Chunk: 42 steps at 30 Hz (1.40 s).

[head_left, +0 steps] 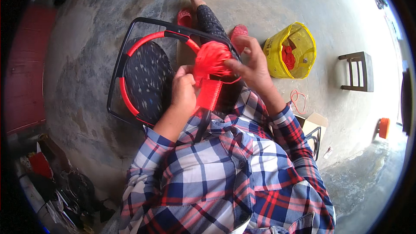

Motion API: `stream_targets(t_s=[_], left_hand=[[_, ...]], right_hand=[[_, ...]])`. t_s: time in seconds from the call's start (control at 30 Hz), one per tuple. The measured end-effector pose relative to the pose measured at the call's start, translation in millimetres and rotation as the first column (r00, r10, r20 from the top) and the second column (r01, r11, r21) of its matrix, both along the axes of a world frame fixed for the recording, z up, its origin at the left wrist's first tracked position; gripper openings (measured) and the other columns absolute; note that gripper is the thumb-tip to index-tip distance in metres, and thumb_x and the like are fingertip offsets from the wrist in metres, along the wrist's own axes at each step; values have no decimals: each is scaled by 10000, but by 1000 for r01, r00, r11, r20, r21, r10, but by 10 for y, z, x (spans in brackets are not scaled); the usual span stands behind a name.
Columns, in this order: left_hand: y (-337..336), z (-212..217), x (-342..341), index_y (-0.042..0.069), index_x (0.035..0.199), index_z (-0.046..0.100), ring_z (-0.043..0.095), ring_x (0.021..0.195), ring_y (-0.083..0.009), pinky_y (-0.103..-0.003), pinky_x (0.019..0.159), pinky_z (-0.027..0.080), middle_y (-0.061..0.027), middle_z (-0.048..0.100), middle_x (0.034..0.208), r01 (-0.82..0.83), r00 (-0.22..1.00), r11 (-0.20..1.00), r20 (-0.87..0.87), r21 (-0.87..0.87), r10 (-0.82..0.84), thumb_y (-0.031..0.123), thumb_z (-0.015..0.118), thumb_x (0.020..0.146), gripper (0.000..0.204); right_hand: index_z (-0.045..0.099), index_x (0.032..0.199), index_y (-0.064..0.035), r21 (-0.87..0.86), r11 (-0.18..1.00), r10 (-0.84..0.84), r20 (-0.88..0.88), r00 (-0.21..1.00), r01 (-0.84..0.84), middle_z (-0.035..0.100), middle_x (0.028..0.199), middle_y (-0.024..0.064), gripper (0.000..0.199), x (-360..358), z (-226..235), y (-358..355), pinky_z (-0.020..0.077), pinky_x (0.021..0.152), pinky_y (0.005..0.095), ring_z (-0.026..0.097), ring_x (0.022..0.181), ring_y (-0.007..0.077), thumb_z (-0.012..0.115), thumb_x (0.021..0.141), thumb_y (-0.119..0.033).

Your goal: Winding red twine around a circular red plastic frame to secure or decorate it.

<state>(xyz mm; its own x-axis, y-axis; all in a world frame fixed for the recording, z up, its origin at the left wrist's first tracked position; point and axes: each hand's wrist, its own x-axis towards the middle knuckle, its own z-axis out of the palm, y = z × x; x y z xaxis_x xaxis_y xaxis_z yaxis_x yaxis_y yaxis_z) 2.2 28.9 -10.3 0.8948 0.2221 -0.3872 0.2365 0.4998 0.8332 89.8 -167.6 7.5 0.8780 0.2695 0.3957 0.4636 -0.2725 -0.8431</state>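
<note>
A black metal frame (pixel 111 84) with a rounded, partly red-wrapped ring (pixel 125 92) lies across my lap. A bundle of bright red cord (pixel 212 59) sits between my hands. My left hand (pixel 184 90) is closed at the bundle's left side, its fingertips partly hidden behind the cord. My right hand (pixel 255 66) has its thumb on the bundle's right edge, with the fingers curled around that side. Just below the bundle, tight red coils (pixel 209 95) cover part of a black bar, and a loose strand runs near my right thumb.
A yellow bucket (pixel 272 56) with red cord inside stands to the right, near a dark wooden stool (pixel 367 72). Beside my right forearm are a cardboard box (pixel 315 121) and a loose red cord loop (pixel 298 99). Clutter (pixel 71 190) lies at the lower left; red slippers (pixel 184 17) lie ahead.
</note>
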Motion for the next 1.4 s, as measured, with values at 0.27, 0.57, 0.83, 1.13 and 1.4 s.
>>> stream_targets(t_s=[0.27,0.57,0.83,1.13,1.4], left_hand=[[-15,38,-2,36,1104,586,650,858,-248,-383,778,557,-121,639,990,2,964,971,-257,-238,-65,-89,415,699,458],[-98,249,21,1,1022,599,655,816,-233,-377,773,565,-105,647,900,80,948,921,-258,-380,-189,-38,467,771,286],[37,-25,-24,-7,1018,606,655,778,-196,-350,757,553,-103,664,877,134,959,855,-154,-500,-240,20,460,798,265],[-41,-26,9,12,1090,606,658,813,-198,-340,789,544,-102,667,893,90,960,873,-192,-479,-204,74,466,830,302],[-32,200,48,15,1122,604,653,805,-219,-382,756,543,-125,659,908,107,950,876,-212,-471,-231,368,482,954,409]], right_hand=[[665,1070,-85,-197,845,345,-510,788,-498,685,946,116,293,-313,-67,-104,507,708,330,664,839,212,703,844,-268],[660,1053,-47,-126,973,193,-7,981,-192,638,713,102,311,-374,-309,-80,487,644,311,602,622,255,659,810,-242],[622,1038,19,908,293,731,-414,543,299,644,831,93,398,-383,-368,-705,433,523,244,518,572,138,619,758,-265],[600,1108,0,879,445,712,-465,527,174,632,1134,133,429,-212,-145,-626,514,800,397,621,949,251,637,783,-277],[570,889,-10,944,321,813,-232,534,-79,608,933,228,496,-278,150,-460,499,804,435,600,804,349,547,744,-484]])
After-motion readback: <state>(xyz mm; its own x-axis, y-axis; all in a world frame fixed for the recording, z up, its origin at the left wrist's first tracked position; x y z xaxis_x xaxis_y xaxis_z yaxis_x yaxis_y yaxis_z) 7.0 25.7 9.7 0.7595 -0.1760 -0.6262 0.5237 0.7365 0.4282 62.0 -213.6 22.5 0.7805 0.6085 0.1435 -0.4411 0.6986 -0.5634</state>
